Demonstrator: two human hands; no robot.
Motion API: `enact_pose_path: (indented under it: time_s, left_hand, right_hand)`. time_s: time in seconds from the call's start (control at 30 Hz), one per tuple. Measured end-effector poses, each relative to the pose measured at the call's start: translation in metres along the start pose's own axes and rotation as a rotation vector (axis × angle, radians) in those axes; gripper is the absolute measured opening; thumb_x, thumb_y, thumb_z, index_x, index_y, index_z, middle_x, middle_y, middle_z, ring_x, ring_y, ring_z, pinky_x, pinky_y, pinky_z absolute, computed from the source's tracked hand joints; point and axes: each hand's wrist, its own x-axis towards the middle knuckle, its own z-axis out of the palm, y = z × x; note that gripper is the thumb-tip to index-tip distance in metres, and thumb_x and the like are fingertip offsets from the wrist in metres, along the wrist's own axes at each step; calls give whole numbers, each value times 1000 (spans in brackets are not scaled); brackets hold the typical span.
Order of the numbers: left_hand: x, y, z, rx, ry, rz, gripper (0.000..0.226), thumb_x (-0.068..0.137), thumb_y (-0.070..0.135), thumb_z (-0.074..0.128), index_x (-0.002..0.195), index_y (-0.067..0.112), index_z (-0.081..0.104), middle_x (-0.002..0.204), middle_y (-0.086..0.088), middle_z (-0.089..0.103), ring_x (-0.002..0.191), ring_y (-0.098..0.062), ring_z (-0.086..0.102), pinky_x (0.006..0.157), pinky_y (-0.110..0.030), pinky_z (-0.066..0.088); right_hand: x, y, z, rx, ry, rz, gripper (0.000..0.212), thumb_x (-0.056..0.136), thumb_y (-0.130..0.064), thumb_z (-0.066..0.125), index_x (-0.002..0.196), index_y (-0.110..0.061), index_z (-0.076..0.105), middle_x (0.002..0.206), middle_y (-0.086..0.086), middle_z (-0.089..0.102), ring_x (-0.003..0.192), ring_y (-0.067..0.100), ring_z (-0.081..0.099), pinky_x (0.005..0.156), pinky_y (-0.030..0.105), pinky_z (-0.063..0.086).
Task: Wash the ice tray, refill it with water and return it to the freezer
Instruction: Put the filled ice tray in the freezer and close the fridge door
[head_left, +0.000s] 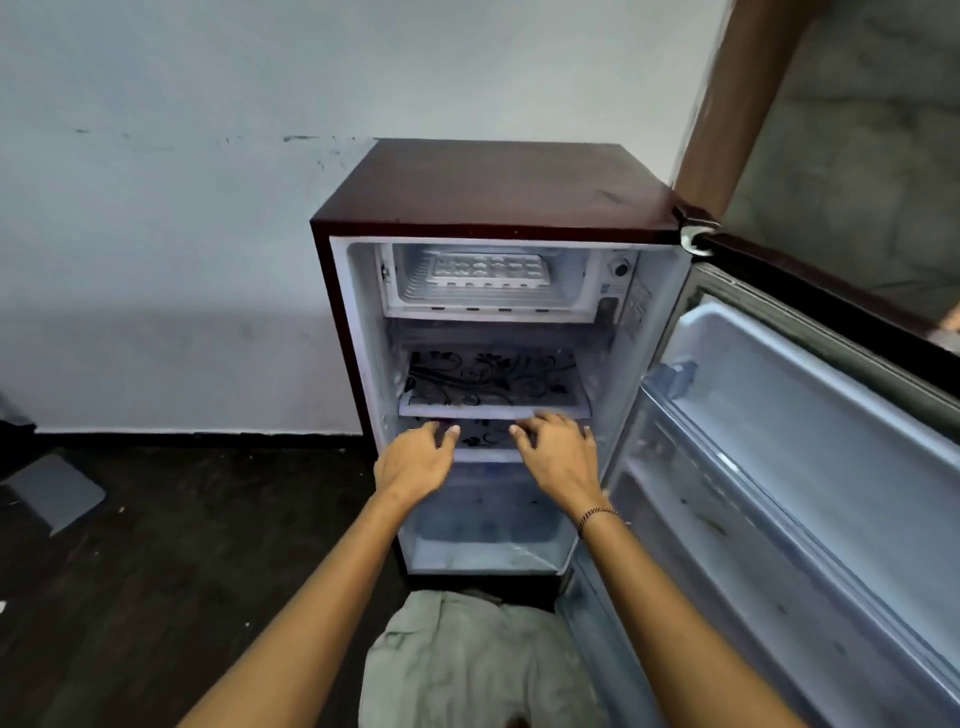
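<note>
Your left hand (415, 460) and right hand (558, 457) hover empty, fingers loosely spread, at the front edge of the floral-patterned glass shelf (493, 413), while the white plastic ice tray (488, 269) lies above in the freezer compartment (488, 313), so, in my judgement, grip both its ends and draw it out level.

Freezer compartment (488, 280) open-fronted; ice tray (488, 270) inside, space around it.

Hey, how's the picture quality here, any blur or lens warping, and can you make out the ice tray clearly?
Head view: the wide lens stretches the fridge door and tilts the brown pillar; head view: light is dim and bluish, the floor almost black; head view: the ice tray in the freezer compartment is soft, yet its cells show.
</note>
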Motion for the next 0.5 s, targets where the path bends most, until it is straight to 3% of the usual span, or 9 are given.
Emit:
enact_pose_path:
  time_s: [0.23,0.5]
  left_hand:
    - [-79,-15,6,-84,-33,22,54,98,52,31,139,20,45,133,-7,57,122,-28,53,91,-37,45]
    - [-161,42,14,-189,-122,190,51,97,52,34,136,22,48,129,-2,60,120,-24,54,92,-38,48]
  right_hand:
    - [-98,4,-30,-23,78,39,41,98,-47,38,127,-27,58,148,-3,42,142,17,26,117,48,13]
    - [-194,41,-101,-132,221,108,39,97,-47,37,122,-28,62,142,-3,49,137,18,33,116,49,15]
